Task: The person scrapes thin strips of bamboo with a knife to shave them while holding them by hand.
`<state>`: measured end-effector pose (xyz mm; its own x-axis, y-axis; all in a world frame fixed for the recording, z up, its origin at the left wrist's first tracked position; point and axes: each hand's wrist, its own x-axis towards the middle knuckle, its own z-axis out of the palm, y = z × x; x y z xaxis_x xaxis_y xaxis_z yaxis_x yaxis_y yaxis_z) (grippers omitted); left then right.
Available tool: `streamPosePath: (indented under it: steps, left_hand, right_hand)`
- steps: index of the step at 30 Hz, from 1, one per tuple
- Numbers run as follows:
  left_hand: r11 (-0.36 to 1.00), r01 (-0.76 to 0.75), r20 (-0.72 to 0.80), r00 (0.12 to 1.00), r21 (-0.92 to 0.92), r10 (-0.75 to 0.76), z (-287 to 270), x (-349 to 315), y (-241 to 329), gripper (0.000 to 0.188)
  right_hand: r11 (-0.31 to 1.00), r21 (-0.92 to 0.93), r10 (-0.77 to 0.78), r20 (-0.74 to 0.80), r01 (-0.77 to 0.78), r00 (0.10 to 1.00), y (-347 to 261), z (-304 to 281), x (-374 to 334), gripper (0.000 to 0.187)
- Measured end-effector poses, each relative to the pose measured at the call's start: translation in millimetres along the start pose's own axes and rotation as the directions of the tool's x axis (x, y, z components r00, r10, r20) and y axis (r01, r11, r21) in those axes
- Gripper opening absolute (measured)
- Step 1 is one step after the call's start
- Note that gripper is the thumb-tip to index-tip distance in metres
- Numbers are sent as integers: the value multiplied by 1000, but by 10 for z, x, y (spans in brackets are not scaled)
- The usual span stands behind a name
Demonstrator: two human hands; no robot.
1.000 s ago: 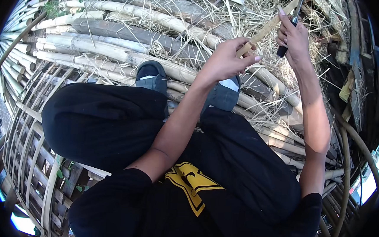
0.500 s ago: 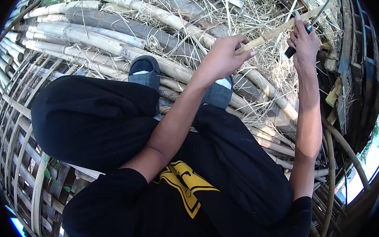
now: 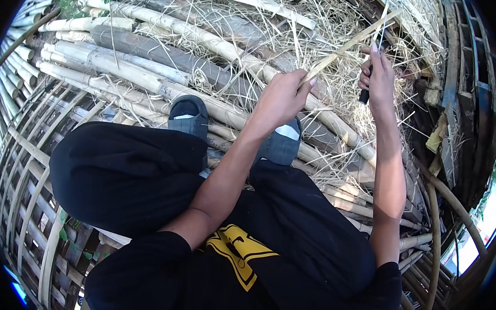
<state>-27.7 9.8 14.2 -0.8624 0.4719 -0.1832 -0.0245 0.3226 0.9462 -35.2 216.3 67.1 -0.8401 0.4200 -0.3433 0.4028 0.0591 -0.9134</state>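
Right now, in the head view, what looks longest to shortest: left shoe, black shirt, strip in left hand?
1. Black shirt, by far.
2. Pale strip, in the left hand.
3. Left shoe, judging its visible part.

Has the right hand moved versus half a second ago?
Yes: judged against the yellow scrap by the stacked wood, the right hand has shifted left and slightly toward the person.

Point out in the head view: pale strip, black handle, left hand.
Pale strip [image 3: 345, 48]: head view, mid-length, beyond the fingers.
Black handle [image 3: 364, 97]: head view, lower end, showing below the right hand [image 3: 380, 78].
Left hand [image 3: 284, 96]: head view, back of the hand.
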Motion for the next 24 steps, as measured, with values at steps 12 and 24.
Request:
streamPosePath:
  steps: [12,24]
  left_hand:
    - [980,68,-108,993,185,-49,72,-10,-119,27]
    - [926,127,-141,987,355,-81,100,-66,-100,25]
  right_hand:
    - [597,-650,-223,429,470,876,349,295,-483,25]
    - [353,-760,-150,530,546,835,478,155,-276,39]
